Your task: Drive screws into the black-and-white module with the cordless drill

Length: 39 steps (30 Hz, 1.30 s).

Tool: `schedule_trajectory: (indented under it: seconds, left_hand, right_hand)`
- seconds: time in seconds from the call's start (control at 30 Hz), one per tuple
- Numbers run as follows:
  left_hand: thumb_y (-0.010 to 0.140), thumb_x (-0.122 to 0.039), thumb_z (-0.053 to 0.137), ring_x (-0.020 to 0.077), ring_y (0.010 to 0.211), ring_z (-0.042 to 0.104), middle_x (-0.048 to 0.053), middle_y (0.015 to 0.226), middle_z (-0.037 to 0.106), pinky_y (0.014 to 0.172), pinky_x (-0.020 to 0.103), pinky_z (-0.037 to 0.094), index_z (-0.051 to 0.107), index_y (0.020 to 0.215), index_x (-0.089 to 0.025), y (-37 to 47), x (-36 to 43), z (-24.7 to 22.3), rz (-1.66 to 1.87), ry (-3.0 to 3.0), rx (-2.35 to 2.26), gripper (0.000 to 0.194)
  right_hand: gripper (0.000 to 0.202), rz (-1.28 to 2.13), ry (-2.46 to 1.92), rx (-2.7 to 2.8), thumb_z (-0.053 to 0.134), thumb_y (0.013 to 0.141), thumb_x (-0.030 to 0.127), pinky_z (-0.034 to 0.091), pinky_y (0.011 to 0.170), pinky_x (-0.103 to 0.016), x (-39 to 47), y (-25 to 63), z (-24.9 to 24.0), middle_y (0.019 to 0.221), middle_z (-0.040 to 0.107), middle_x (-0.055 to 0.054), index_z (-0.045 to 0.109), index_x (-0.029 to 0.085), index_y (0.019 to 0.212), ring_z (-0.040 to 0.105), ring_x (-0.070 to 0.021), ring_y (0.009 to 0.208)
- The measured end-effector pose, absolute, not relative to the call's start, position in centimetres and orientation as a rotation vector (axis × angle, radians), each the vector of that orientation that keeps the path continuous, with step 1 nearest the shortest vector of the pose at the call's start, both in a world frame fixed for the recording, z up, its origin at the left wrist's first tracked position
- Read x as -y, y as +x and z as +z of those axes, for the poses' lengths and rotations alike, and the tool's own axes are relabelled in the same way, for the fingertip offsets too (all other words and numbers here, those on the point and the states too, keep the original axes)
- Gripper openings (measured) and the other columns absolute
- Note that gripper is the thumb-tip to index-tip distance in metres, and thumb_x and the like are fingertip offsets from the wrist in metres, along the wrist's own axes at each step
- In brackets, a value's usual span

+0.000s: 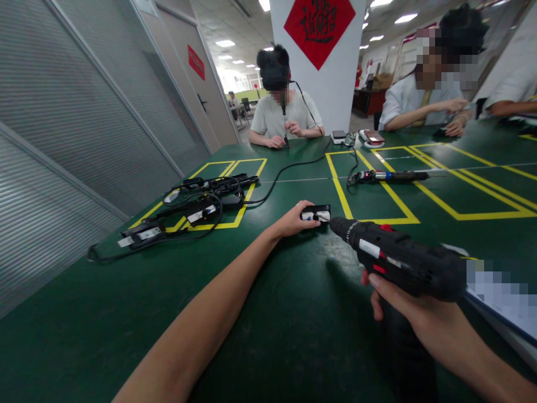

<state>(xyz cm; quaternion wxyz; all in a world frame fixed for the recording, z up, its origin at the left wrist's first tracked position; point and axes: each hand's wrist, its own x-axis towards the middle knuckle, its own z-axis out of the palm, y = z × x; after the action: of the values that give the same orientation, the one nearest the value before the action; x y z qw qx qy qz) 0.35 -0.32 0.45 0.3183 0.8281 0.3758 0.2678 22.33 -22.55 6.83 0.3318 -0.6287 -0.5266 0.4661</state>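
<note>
With my left grip (293,220) closed round a small black casing (316,209) on the desk (289,319) and my right grip (409,302) wrapped round a cordless drill (398,260) aimed at it, work looks under way, though what's finished I cannot tell; corded black units (203,214) lie apart, untouched.

Drill (413,260): black, red-accented. Small block (315,215): black and white. Surface (285,319): dark green, yellow-lined. Diamond sign (319,53): red, black-lettered.

Too small to tell whether the drill (403,257) touches the black case (324,209); papers (503,296) blur into blocks, and a far-right person (516,92) gets sliced by the edge!
</note>
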Motion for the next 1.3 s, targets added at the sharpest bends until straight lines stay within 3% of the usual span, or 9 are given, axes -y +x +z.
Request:
schedule_trajectory:
  seconds: [0.2,0.33,0.57,0.73,0.83,0.93,1.1,1.3]
  left_hand:
    - [0.069,-0.046,0.066,0.0191,0.094,0.054,0.006,0.105,0.056,0.086,0.033,0.043,0.052,0.113,-0.018,0.36,0.44,0.58,0.697,2.164,-0.984,0.054]
    - [0.068,-0.044,0.067,0.0190,0.094,0.054,0.006,0.105,0.057,0.086,0.033,0.042,0.052,0.113,-0.018,0.42,0.47,0.67,0.691,2.153,-0.989,0.053]
    - [0.068,-0.044,0.067,0.0187,0.093,0.053,0.006,0.104,0.056,0.086,0.032,0.042,0.051,0.113,-0.018,0.45,0.32,0.41,0.692,2.152,-0.985,0.055]
    - [0.068,-0.044,0.067,0.0182,0.092,0.053,0.005,0.102,0.056,0.086,0.032,0.042,0.052,0.112,-0.017,0.41,0.29,0.29,0.714,2.153,-0.963,0.053]
    - [0.068,-0.044,0.068,0.0184,0.093,0.053,0.005,0.103,0.056,0.086,0.032,0.042,0.052,0.112,-0.018,0.41,0.27,0.28,0.714,2.148,-0.970,0.054]
    - [0.068,-0.045,0.067,0.0182,0.092,0.053,0.005,0.103,0.056,0.085,0.031,0.042,0.052,0.112,-0.018,0.40,0.27,0.29,0.711,2.142,-0.976,0.054]
    - [0.069,-0.045,0.067,0.0173,0.090,0.053,0.005,0.103,0.056,0.083,0.030,0.043,0.050,0.113,-0.018,0.37,0.24,0.27,0.696,2.135,-0.966,0.055]
    - [0.068,-0.046,0.067,0.0179,0.091,0.053,0.005,0.102,0.056,0.084,0.031,0.042,0.051,0.112,-0.018,0.35,0.14,0.16,0.703,2.147,-0.974,0.055]
  right_hand:
    - [0.042,1.239,-1.645,1.394,0.050,0.079,0.062,0.044,0.075,-0.036,22.65,22.54,6.65,0.066,0.068,-0.001,0.066,0.024,0.069,0.064,-0.0227,0.071]
    - [0.042,1.228,-1.660,1.384,0.050,0.078,0.062,0.045,0.074,-0.036,22.79,22.53,6.70,0.063,0.066,0.000,0.070,0.025,0.084,0.064,-0.0229,0.068]
    - [0.043,1.212,-1.660,1.372,0.051,0.076,0.064,0.043,0.076,-0.039,22.63,22.36,6.58,0.063,0.066,0.000,0.069,0.026,0.084,0.063,-0.0246,0.070]
    - [0.047,1.208,-1.659,1.385,0.049,0.075,0.066,0.042,0.076,-0.039,22.63,22.28,6.88,0.062,0.065,-0.001,0.062,0.025,0.059,0.063,-0.0239,0.069]
    - [0.048,1.221,-1.653,1.386,0.048,0.076,0.066,0.043,0.074,-0.037,22.62,22.25,7.02,0.061,0.065,-0.001,0.057,0.024,0.053,0.063,-0.0229,0.067]
    - [0.046,1.231,-1.651,1.381,0.049,0.076,0.065,0.044,0.074,-0.037,22.62,22.32,6.94,0.063,0.066,-0.001,0.060,0.025,0.057,0.063,-0.0227,0.067]
    - [0.043,1.210,-1.660,1.375,0.049,0.077,0.064,0.043,0.077,-0.039,22.63,22.43,6.76,0.064,0.066,0.000,0.068,0.025,0.083,0.063,-0.0239,0.068]
    - [0.045,1.251,-1.658,1.419,0.046,0.081,0.062,0.041,0.080,-0.038,22.61,22.55,6.86,0.069,0.067,-0.002,0.066,0.023,0.071,0.063,-0.0237,0.074]
